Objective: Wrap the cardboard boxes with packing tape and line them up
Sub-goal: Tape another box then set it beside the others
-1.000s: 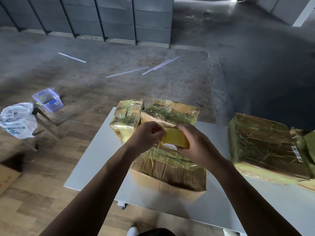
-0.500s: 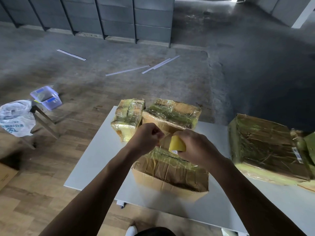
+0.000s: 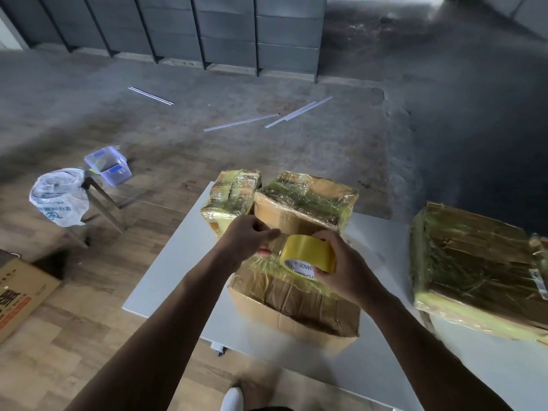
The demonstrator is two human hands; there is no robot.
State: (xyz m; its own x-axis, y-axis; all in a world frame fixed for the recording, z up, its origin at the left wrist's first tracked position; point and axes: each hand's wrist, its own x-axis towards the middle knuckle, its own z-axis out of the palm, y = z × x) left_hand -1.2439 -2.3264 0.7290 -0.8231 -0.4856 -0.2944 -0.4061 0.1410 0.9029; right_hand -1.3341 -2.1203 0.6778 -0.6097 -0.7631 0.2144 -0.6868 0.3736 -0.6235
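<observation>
Over the worktop [image 3: 166, 280], right hand [image 3: 347, 268] grips the tape roll [image 3: 308, 252], left hand [image 3: 246, 238] pinches its loose end [image 3: 276, 244], which may tear if jerked.

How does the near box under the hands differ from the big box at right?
The near box shows bare cardboard on its front side; the big box is taped there too. The big box looks wider and flatter than the near box. Both sit on the table, tape across their tops.

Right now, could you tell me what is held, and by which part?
The right hand grips the tape roll around its rim; the left hand pinches its loose end.
</observation>
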